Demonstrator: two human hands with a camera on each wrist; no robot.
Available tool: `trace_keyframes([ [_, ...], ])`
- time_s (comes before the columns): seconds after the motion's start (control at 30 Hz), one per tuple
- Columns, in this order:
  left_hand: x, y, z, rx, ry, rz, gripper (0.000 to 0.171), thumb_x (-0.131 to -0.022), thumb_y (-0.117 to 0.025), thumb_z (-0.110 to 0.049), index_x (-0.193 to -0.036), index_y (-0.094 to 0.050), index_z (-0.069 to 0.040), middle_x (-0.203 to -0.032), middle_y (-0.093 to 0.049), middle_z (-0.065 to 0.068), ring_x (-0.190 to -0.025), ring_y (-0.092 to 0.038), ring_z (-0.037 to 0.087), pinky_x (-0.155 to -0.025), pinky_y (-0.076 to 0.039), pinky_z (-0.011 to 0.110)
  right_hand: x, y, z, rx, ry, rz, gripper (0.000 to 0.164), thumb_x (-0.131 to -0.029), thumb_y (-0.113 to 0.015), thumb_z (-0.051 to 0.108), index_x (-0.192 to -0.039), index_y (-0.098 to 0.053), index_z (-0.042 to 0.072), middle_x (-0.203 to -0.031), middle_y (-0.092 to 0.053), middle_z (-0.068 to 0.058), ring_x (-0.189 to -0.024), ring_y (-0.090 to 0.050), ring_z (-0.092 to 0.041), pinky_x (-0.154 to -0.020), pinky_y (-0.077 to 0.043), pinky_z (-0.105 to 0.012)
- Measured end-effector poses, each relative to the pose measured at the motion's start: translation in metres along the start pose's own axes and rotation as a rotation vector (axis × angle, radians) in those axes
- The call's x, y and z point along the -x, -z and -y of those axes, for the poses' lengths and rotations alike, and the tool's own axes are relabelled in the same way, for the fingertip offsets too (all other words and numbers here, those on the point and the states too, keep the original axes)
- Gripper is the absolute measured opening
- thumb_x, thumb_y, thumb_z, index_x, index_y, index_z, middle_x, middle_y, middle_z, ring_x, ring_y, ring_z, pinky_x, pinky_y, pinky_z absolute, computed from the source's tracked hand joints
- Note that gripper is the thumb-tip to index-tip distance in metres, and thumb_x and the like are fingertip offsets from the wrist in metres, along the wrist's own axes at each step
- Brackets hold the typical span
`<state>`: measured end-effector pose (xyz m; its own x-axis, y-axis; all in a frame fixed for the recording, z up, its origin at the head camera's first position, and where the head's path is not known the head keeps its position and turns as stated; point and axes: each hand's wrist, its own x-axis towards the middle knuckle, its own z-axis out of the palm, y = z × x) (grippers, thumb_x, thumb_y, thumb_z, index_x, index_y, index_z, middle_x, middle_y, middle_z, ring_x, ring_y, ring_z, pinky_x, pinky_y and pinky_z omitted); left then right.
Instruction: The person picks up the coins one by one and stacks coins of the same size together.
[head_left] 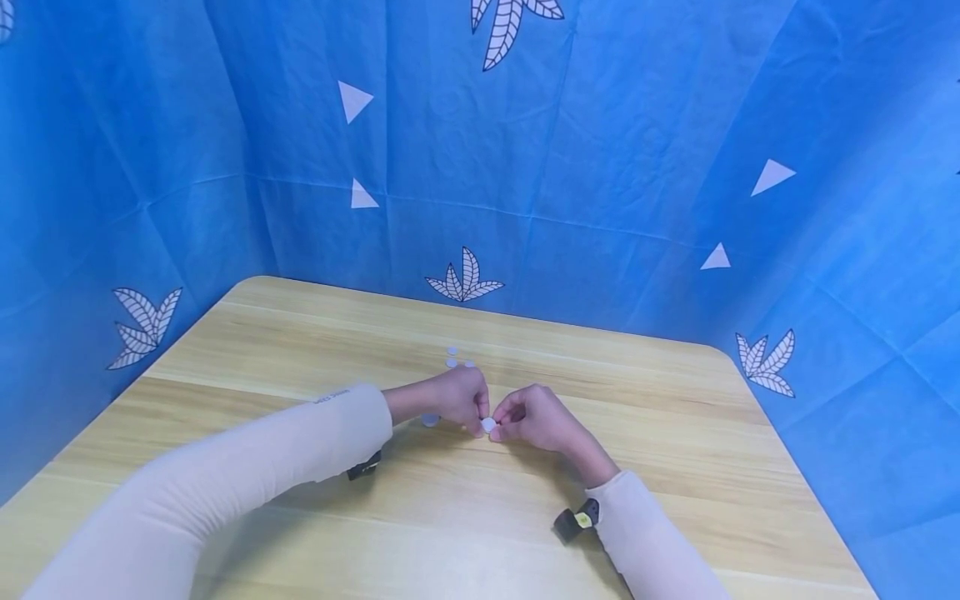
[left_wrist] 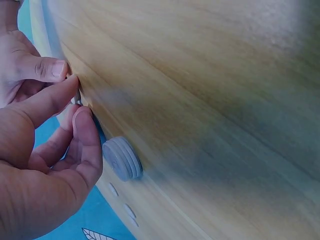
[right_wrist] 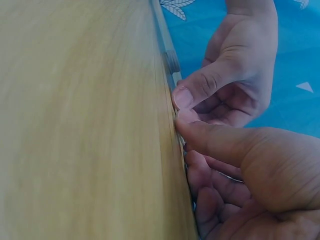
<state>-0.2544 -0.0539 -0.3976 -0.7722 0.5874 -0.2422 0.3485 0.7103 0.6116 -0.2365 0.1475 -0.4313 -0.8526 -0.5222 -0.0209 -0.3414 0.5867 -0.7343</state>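
A small white round disc [head_left: 489, 425] is between my two hands, just above or at the table top; I cannot tell if it touches the wood. My left hand [head_left: 461, 397] pinches its left side between thumb and finger. From the other side, my right hand [head_left: 538, 419] pinches it the same way. In both wrist views the fingertips of the left hand [left_wrist: 47, 175] and right hand [right_wrist: 270, 170] nearly meet and hide most of the disc. Close by the left hand stands a short stack of pale round discs [left_wrist: 121, 158], partly behind the wrist in the head view.
Several small white discs [head_left: 452, 351] lie flat on the wooden table [head_left: 660, 517], beyond the left hand. A blue patterned curtain [head_left: 645, 125] hangs behind the table and at its sides. A black wrist device [head_left: 576, 521] sits under the right sleeve.
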Motion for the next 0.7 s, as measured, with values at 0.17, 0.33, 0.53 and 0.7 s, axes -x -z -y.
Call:
trace_keyframes([
  [0.17,-0.001,0.000,0.000,-0.007,0.006,-0.005,0.017,-0.076,-0.088,-0.005,-0.078,-0.072,-0.009,-0.070,-0.068,-0.002,-0.062,-0.059,0.011,-0.062,-0.053,0.022,0.000,0.001,0.001,-0.008,0.022,0.009,0.018,-0.081,-0.088,0.016,-0.090,-0.076,0.008,-0.079,-0.071,0.003,-0.072,-0.065,-0.009,-0.068,-0.054,-0.025],
  [0.33,0.000,0.000,-0.001,-0.022,0.005,-0.004,0.017,-0.076,-0.089,-0.006,-0.077,-0.072,-0.010,-0.069,-0.068,-0.002,-0.062,-0.059,0.011,-0.061,-0.052,0.022,0.000,0.001,0.001,-0.011,0.020,0.015,0.015,-0.082,-0.088,0.016,-0.089,-0.076,0.010,-0.078,-0.071,0.004,-0.071,-0.065,-0.009,-0.067,-0.054,-0.025],
  [0.53,0.001,0.003,-0.001,-0.006,-0.004,0.002,0.017,-0.075,-0.089,-0.004,-0.082,-0.074,-0.007,-0.073,-0.068,-0.003,-0.066,-0.061,0.011,-0.064,-0.054,0.023,0.000,0.001,0.001,-0.023,0.015,0.018,0.014,-0.082,-0.087,0.015,-0.088,-0.076,0.010,-0.078,-0.070,0.004,-0.071,-0.064,-0.010,-0.066,-0.053,-0.025],
  [0.7,0.001,0.012,0.006,0.049,-0.008,-0.034,0.020,-0.073,-0.086,0.003,-0.086,-0.075,-0.006,-0.076,-0.069,-0.001,-0.069,-0.063,0.014,-0.066,-0.055,0.025,0.001,0.001,0.003,-0.006,0.002,0.009,0.016,-0.081,-0.088,0.017,-0.089,-0.076,0.009,-0.078,-0.069,0.004,-0.072,-0.063,-0.010,-0.069,-0.053,-0.026],
])
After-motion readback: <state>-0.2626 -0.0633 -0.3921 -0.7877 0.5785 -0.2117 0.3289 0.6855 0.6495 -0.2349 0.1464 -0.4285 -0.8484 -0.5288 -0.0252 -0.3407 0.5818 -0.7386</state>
